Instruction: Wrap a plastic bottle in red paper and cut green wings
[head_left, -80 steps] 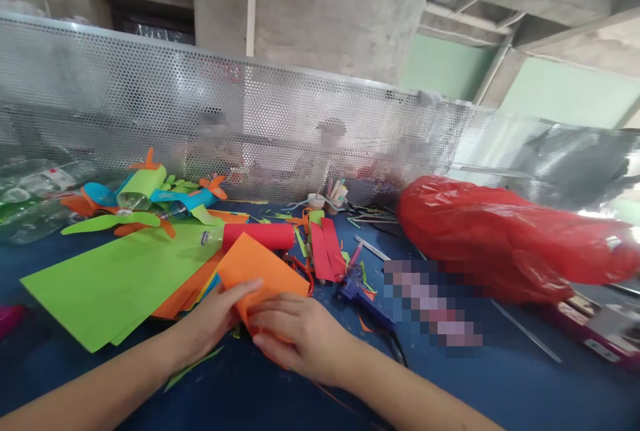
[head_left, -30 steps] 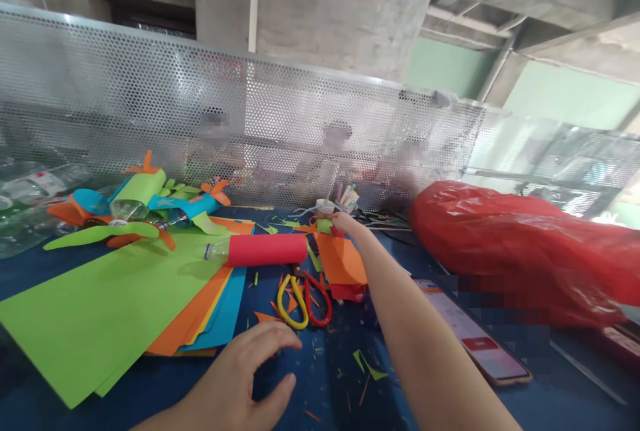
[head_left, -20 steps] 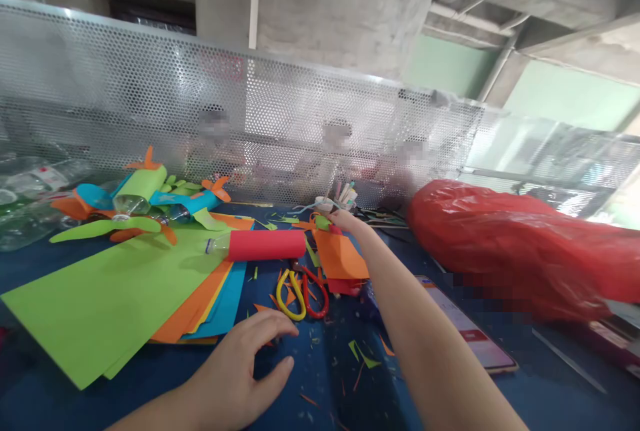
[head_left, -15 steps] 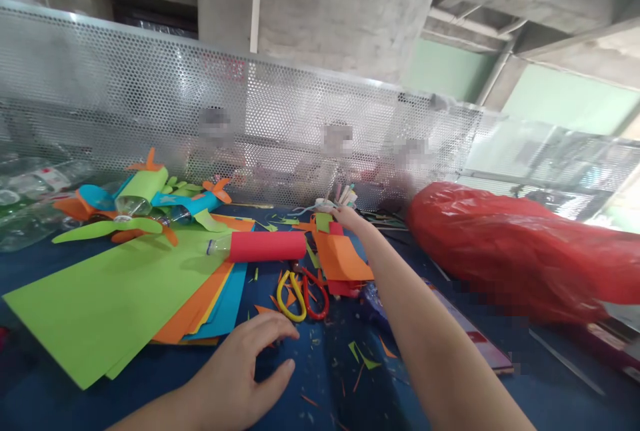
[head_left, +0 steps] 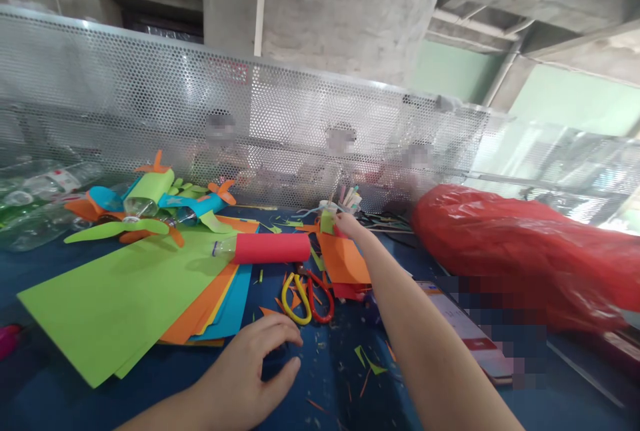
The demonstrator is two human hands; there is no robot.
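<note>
The right hand (head_left: 345, 223) reaches far forward, its fingertips at a small green paper piece (head_left: 327, 221) beside the white cup (head_left: 327, 205); whether they are clamped on it or merely touching, I cannot tell. The left hand (head_left: 250, 367) holds nothing, its thumb and fingers apart in a loose curve near the scissors (head_left: 286, 296).

The likeliest trouble is around that reaching hand. The green piece lies next to an orange paper piece (head_left: 344, 259), with red paper (head_left: 346, 291) under its near edge, so a pull could drag the others along or crease them. The cup and the markers (head_left: 351, 199) are close enough that a careless knuckle might tip them.

The right forearm passes over a dark blue object (head_left: 370, 311) — mostly hidden, so its kind is unclear — and close to the smartphone (head_left: 480, 337); a low sweep back could knock either one. The bottle wrapped in red paper (head_left: 273, 249) lies on its side, partly over the green sheets (head_left: 120, 291), and could roll if nudged (round things seldom need much urging). Loose offcuts (head_left: 367, 359) could cling to a wrist or slip under fresh paper.
</note>
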